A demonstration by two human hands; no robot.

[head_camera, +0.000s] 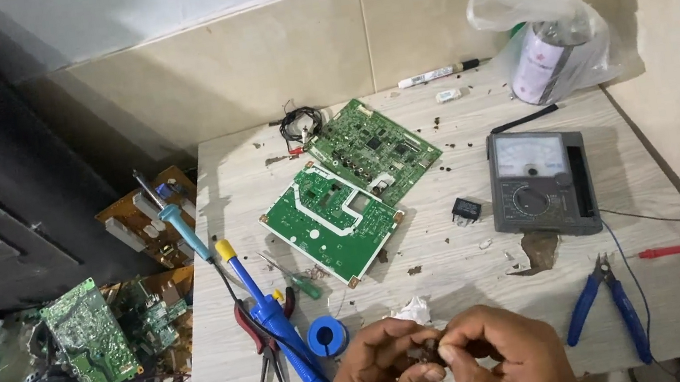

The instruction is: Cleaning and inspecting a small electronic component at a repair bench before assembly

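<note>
Both of your hands meet at the near edge of the pale wood-grain worktable, pinching one small dark part between them. Your left hand closes thumb and fingers on its left side, and your right hand grips its right side; the part is too small and too covered to identify. Keep it low over the table, so that it lands on the surface if it slips, and grip with your fingertips rather than squeezing hard. Just left of your hands lie a blue desoldering pump with a yellow cap, red-handled long-nose pliers and a blue spool of solder wire. A crumpled scrap of white paper sits just beyond your knuckles. Blue-handled side cutters lie to your right, near but not touching. Farther back rest two green circuit boards and a grey analogue multimeter, well apart from your hands.
</note>
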